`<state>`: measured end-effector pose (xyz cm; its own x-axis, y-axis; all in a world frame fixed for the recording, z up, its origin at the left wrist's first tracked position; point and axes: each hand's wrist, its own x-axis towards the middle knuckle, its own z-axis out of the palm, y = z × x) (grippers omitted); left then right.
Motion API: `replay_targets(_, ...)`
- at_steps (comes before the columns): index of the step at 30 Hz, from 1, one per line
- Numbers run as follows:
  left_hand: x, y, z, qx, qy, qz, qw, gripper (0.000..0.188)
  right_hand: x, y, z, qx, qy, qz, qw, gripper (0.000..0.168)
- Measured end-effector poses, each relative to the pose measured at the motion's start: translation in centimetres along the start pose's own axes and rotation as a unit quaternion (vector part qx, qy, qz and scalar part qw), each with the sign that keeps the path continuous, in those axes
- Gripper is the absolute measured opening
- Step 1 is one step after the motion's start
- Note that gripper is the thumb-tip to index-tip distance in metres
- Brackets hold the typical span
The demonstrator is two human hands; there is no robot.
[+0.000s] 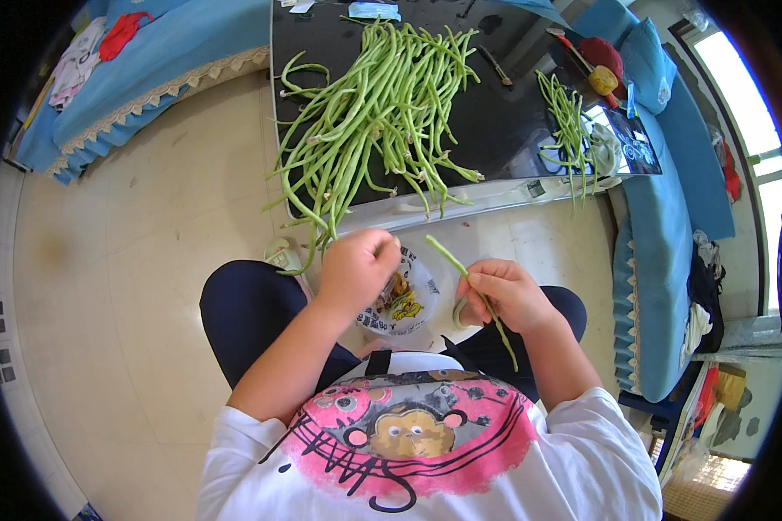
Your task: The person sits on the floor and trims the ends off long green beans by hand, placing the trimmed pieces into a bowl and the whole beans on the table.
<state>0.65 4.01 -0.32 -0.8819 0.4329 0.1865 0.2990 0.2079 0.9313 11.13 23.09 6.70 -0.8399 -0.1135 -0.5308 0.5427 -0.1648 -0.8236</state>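
My right hand (505, 293) pinches a single long green bean (453, 254) between thumb and fingers; its two ends stick out above and below. My left hand (362, 267) is curled, thumb against the forefinger, over the left rim of a waste bin. Whether something small is between those fingers is hidden. Inside the bin, which has a printed white plastic liner (423, 312), lie scraps (399, 290). Beyond my hands, a large heap of long beans (365, 117) spreads over a black glossy table (502, 124), some ends hanging past its front edge near my left hand.
A smaller bunch of long beans (565, 120) lies at the table's right end beside a pale crumpled bag (605, 150). A dark thin tool (495, 65) and a red-handled item (577, 52) lie farther back. Blue-covered sofas (169, 65) flank the table.
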Motion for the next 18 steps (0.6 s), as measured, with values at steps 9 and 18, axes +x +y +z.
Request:
replay_targets(9,-0.7,-3.8,3.2,0.104,-0.205,-0.068,0.971,0.031,1.1,-0.4,-4.7,-0.038,0.189,-0.110,0.975,0.027)
replay_targets(18,-0.3,-4.5,3.7,-0.045,-0.243,-0.147,0.958,0.033,4.8,-7.1,-15.8,-0.079,0.387,-0.191,0.899,0.033)
